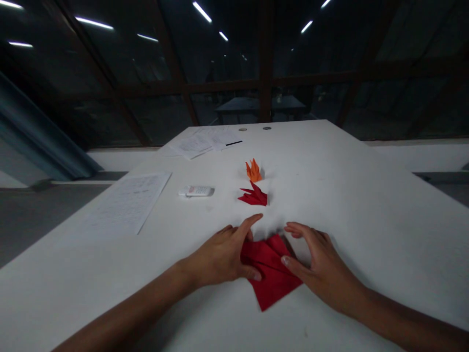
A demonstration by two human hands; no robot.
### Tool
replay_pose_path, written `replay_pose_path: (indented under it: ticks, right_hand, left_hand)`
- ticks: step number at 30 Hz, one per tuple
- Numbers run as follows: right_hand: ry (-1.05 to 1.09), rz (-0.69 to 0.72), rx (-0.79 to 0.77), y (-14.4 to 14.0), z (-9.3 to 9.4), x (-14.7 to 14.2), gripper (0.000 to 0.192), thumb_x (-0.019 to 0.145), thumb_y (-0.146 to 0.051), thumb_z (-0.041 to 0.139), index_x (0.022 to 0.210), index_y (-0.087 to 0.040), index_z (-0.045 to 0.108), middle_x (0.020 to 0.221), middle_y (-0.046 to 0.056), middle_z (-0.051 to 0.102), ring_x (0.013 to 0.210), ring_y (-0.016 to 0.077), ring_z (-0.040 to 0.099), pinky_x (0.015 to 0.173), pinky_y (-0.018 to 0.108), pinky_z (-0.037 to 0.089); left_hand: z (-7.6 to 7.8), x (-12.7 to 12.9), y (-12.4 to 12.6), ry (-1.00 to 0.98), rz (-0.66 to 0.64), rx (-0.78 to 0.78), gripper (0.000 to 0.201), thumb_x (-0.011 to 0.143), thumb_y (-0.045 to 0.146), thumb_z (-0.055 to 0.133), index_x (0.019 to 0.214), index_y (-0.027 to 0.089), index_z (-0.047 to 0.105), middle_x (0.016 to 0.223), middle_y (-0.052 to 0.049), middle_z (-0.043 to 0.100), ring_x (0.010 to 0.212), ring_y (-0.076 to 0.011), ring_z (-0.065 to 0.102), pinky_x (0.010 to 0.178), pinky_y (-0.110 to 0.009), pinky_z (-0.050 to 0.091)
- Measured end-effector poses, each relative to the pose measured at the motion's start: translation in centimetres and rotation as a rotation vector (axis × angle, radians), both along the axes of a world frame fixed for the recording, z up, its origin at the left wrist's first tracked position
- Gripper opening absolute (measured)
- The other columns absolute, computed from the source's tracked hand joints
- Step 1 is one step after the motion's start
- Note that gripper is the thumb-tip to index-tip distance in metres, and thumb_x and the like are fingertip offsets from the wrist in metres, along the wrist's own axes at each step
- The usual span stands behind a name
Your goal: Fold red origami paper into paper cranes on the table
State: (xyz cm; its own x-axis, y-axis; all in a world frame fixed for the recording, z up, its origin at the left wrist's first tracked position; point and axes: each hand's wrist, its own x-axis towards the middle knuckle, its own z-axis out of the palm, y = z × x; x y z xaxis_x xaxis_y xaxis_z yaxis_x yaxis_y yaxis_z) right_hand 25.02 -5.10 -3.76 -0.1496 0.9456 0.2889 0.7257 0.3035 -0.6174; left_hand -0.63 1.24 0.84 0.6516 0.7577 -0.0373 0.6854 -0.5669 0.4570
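A sheet of red origami paper (273, 271) with crease lines and a raised flap at its far edge is between my hands, above the near part of the white table. My left hand (230, 254) holds its left side, thumb on top and index finger stretched forward past the edge. On the right side, the thumb of my right hand (318, 261) presses the paper, while the other fingers curve beyond its far corner. Just ahead lies a red folded paper figure (255, 195) with pointed tips. Behind that stands a similar orange paper figure (253, 171).
To the left are a white remote control (197, 191) and a printed sheet (128, 203). More papers (200, 142) with a dark pen-like strip (233, 143) lie farther back. Two small round objects, one being a dark disc (266, 128), sit near the table's far edge, before dark windows.
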Motion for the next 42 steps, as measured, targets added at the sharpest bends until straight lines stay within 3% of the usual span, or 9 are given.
replay_pose_path:
  ticks: [7, 14, 21, 25, 29, 32, 34, 38, 42]
  right_hand:
    - [-0.01, 0.028, -0.043, 0.1, 0.5, 0.0, 0.058, 0.091, -0.042, 0.067, 0.143, -0.026, 0.047, 0.131, 0.008, 0.068, 0.123, 0.0295, 0.058, 0.105, 0.054, 0.045]
    - [0.056, 0.033, -0.075, 0.1, 0.8, 0.0, 0.046, 0.088, -0.036, 0.069, 0.132, -0.027, 0.057, 0.122, 0.006, 0.071, 0.121, 0.0303, 0.059, 0.104, 0.056, 0.044]
    - [0.419, 0.076, -0.222, 0.9, 1.1, 0.2, 0.053, 0.089, -0.039, 0.07, 0.137, -0.026, 0.054, 0.127, 0.01, 0.067, 0.117, 0.0282, 0.064, 0.1, 0.05, 0.052]
    - [0.56, 0.181, -0.206, 0.7, 1.9, -0.2, 0.026, 0.093, -0.032, 0.067, 0.118, -0.024, 0.063, 0.109, 0.004, 0.072, 0.097, 0.0206, 0.07, 0.087, 0.036, 0.058]
    - [0.397, 0.224, 0.09, -0.1, 2.1, -0.2, 0.004, 0.093, -0.021, 0.066, 0.097, -0.023, 0.066, 0.092, 0.002, 0.07, 0.085, 0.0185, 0.066, 0.075, 0.032, 0.056]
    - [0.194, 0.348, 0.455, -0.8, 2.1, 0.3, 0.017, 0.091, -0.01, 0.065, 0.1, -0.023, 0.067, 0.095, 0.003, 0.072, 0.091, 0.0204, 0.066, 0.086, 0.042, 0.054]
    - [0.059, 0.387, 0.593, -1.2, 2.2, 0.5, 0.026, 0.09, -0.005, 0.063, 0.106, -0.025, 0.068, 0.099, 0.003, 0.074, 0.095, 0.0208, 0.067, 0.093, 0.047, 0.051]
    - [-0.176, 0.467, 0.641, -1.5, 2.2, 0.4, 0.027, 0.093, -0.007, 0.061, 0.11, -0.026, 0.07, 0.101, 0.001, 0.078, 0.096, 0.0199, 0.068, 0.099, 0.047, 0.048]
    - [-0.265, 0.548, 0.441, -1.3, 2.1, -0.2, 0.017, 0.095, -0.016, 0.059, 0.106, -0.022, 0.071, 0.101, 0.005, 0.076, 0.092, 0.0215, 0.066, 0.096, 0.047, 0.049]
  left_hand:
    - [0.3, 0.0, 0.2, -0.062, 0.011, -0.111, 0.106, 0.068, 0.033, 0.089, 0.155, 0.035, 0.028, 0.097, 0.001, 0.063, 0.083, -0.0202, 0.064, 0.074, -0.031, 0.05]
    - [0.1, -0.1, 0.7, -0.135, -0.051, -0.193, 0.071, 0.082, 0.023, 0.078, 0.144, 0.032, 0.045, 0.083, 0.006, 0.057, 0.076, -0.015, 0.059, 0.072, -0.027, 0.047]
    - [-0.1, -0.1, 0.3, -0.249, -0.18, 0.205, 0.047, 0.092, 0.027, 0.072, 0.133, 0.026, 0.05, 0.089, 0.001, 0.059, 0.083, -0.017, 0.057, 0.077, -0.03, 0.048]
    - [-0.4, 0.0, 0.0, -0.313, -0.269, 0.474, 0.047, 0.094, 0.018, 0.064, 0.136, 0.024, 0.043, 0.085, 0.0, 0.062, 0.081, -0.0181, 0.055, 0.078, -0.033, 0.045]
    - [-0.5, 0.3, -0.4, -0.356, -0.205, 0.555, 0.058, 0.089, 0.009, 0.063, 0.141, 0.022, 0.039, 0.08, 0.0, 0.063, 0.08, -0.0193, 0.056, 0.081, -0.036, 0.044]
    - [-0.5, 0.2, -0.6, -0.301, -0.209, 0.601, 0.044, 0.087, 0.007, 0.059, 0.127, 0.023, 0.053, 0.081, -0.002, 0.066, 0.082, -0.0203, 0.056, 0.081, -0.039, 0.042]
    - [-0.6, 0.1, -0.6, -0.264, -0.226, 0.644, 0.03, 0.088, 0.006, 0.056, 0.112, 0.023, 0.062, 0.084, -0.003, 0.068, 0.084, -0.0208, 0.057, 0.081, -0.04, 0.041]
    - [-0.6, -0.3, -0.1, -0.142, -0.262, 0.627, 0.028, 0.09, 0.006, 0.053, 0.105, 0.023, 0.068, 0.092, -0.005, 0.07, 0.089, -0.0213, 0.057, 0.083, -0.04, 0.042]
    - [0.4, -0.7, 1.0, -0.016, -0.429, 0.391, 0.036, 0.085, 0.002, 0.053, 0.111, 0.022, 0.069, 0.103, -0.006, 0.069, 0.099, -0.0208, 0.058, 0.091, -0.036, 0.046]
